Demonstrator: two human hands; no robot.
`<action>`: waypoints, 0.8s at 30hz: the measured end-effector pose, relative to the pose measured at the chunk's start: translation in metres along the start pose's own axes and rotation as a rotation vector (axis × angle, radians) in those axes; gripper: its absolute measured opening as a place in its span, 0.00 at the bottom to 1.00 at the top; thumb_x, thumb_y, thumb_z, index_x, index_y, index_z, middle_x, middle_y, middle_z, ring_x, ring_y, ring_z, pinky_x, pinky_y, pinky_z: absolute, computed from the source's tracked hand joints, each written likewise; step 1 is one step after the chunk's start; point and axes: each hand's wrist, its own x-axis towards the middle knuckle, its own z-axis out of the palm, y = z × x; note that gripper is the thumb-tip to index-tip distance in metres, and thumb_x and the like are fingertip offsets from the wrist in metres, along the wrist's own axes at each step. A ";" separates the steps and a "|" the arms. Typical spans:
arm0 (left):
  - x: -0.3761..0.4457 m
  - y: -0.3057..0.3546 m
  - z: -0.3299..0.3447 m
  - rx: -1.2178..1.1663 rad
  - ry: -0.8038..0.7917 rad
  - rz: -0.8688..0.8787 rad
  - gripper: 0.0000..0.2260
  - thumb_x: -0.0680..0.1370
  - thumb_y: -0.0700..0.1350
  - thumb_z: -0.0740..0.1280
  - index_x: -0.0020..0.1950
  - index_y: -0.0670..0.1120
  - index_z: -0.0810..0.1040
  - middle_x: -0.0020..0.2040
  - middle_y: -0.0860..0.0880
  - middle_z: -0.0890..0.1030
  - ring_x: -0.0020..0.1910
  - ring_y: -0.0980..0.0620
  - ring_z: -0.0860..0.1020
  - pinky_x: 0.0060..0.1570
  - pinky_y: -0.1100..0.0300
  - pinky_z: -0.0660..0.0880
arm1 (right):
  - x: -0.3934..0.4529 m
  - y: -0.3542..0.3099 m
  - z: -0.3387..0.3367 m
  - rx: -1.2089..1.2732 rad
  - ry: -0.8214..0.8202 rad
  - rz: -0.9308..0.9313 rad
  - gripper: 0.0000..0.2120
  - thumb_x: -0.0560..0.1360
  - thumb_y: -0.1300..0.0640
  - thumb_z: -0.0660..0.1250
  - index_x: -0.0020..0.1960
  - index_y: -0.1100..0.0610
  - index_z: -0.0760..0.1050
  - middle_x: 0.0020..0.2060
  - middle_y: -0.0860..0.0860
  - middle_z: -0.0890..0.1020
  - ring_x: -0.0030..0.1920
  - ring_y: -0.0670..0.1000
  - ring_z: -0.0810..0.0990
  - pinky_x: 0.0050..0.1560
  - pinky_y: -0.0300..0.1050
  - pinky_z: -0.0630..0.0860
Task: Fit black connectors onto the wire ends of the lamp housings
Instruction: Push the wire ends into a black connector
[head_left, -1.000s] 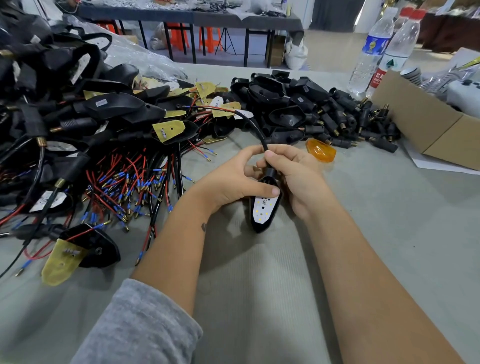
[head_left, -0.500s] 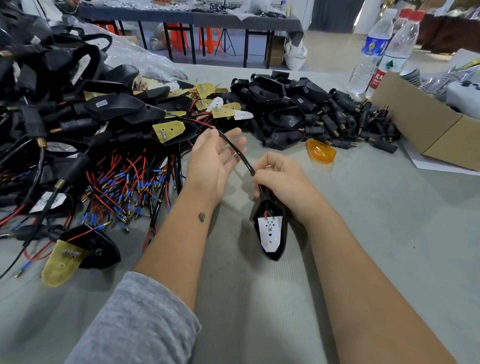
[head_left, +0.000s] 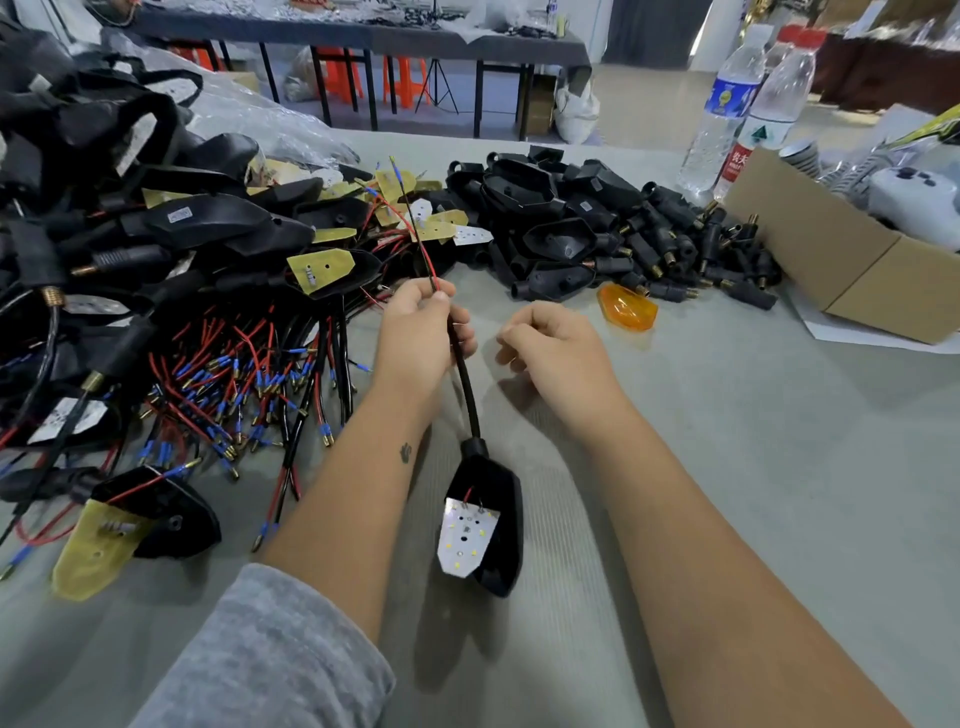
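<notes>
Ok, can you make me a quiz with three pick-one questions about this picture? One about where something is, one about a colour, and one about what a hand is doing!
1. Where does the orange lens lie?
A. On the table beside the pile of black connectors
B. Inside the cardboard box
C. In the right hand

2. What colour is the cap on the nearer water bottle?
A. Green
B. Red
C. Yellow

3. What is the left hand doing?
A. Lying flat on the table
B. Holding a bottle
C. Gripping the lamp housing's cable

Answers: 1 A, the lens sits on the grey table at the edge of the connector pile. 2 B, its cap is red. 3 C, the fingers curl round the black cable and the lamp housing hangs below.
</notes>
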 end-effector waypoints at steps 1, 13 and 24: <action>0.000 -0.001 0.001 0.002 -0.002 -0.005 0.12 0.83 0.37 0.52 0.46 0.46 0.71 0.32 0.49 0.72 0.23 0.58 0.69 0.24 0.66 0.69 | 0.007 0.001 -0.006 -0.027 0.048 -0.007 0.07 0.75 0.60 0.64 0.38 0.54 0.77 0.36 0.50 0.82 0.37 0.46 0.77 0.41 0.41 0.73; 0.007 -0.011 0.002 0.154 -0.047 0.023 0.13 0.83 0.38 0.52 0.44 0.48 0.72 0.29 0.52 0.65 0.22 0.59 0.59 0.20 0.67 0.56 | 0.111 0.023 -0.147 -0.471 0.529 0.203 0.24 0.76 0.44 0.60 0.72 0.43 0.65 0.75 0.54 0.58 0.74 0.58 0.56 0.73 0.55 0.55; 0.011 -0.013 0.005 0.172 -0.060 -0.025 0.13 0.78 0.36 0.53 0.40 0.50 0.71 0.25 0.55 0.70 0.20 0.59 0.61 0.19 0.67 0.58 | 0.121 0.042 -0.105 -0.512 0.282 0.254 0.30 0.70 0.46 0.66 0.70 0.34 0.62 0.76 0.52 0.58 0.76 0.59 0.53 0.75 0.61 0.51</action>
